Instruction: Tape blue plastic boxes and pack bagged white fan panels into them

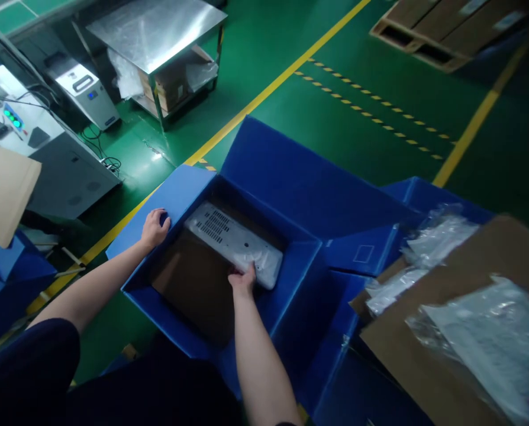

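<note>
A deep blue box [300, 296] stands in front of me with its flaps folded outward. Inside lies a long white panel [242, 239] with rows of dark vent slots, wrapped in clear plastic, beside a brown cardboard sheet [193, 284]. My right hand [243, 279] reaches into the box and grips the panel's near edge, thumb on top and the other fingers partly hidden. On the box's left flap [135, 234], by the fold, rests my left hand [155, 228], fingers slightly bent and apart, holding nothing.
To the right, cardboard sheets [393, 361] carry plastic-bagged parts [495, 337]. A steel table [158, 29] and white machines [69, 160] stand at the upper left. Another blue box [11, 284] is at the left edge. A loaded pallet [418, 44] sits at the upper right.
</note>
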